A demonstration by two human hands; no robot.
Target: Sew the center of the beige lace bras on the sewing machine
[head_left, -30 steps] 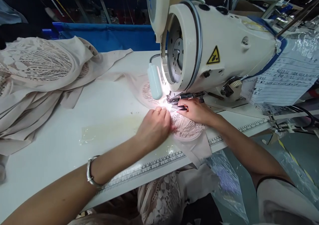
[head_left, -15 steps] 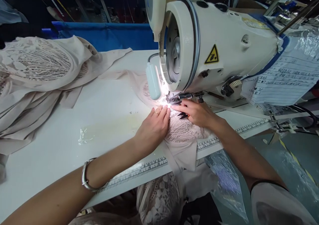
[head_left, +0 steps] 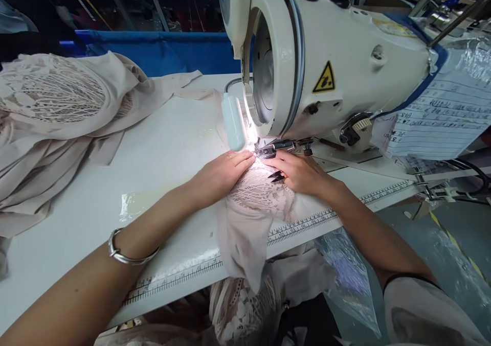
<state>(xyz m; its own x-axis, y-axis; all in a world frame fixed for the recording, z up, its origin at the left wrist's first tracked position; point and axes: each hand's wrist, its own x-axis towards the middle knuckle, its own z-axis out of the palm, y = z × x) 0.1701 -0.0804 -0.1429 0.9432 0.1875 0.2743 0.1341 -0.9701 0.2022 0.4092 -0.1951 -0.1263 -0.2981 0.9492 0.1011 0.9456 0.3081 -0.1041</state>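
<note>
A pale pink lace garment piece [head_left: 259, 192] lies under the needle area of a white sewing machine [head_left: 353, 70], its plain cloth end hanging over the table's front edge. My left hand [head_left: 217, 177] rests flat on the work just left of the presser foot [head_left: 264, 153], fingers stretched out. My right hand [head_left: 301, 173] is at the foot's right side, fingertips on the lace. Thread snips [head_left: 276, 176] are tucked in its curled fingers, dark blades pointing left. A small lamp [head_left: 233, 123] lights the stitching spot; the needle itself is lost in glare.
More lace garment pieces [head_left: 57, 95] are heaped on the left of the white table [head_left: 164, 167]. A printed ruler [head_left: 184, 277] runs along the front edge. Handwritten paper [head_left: 441, 111] hangs at the machine's right. Another lace piece [head_left: 245, 305] lies below the edge.
My left hand has slid left and slightly away from me. The garment's lower part has swung left, with its loose end hanging further left. My right hand has barely shifted.
</note>
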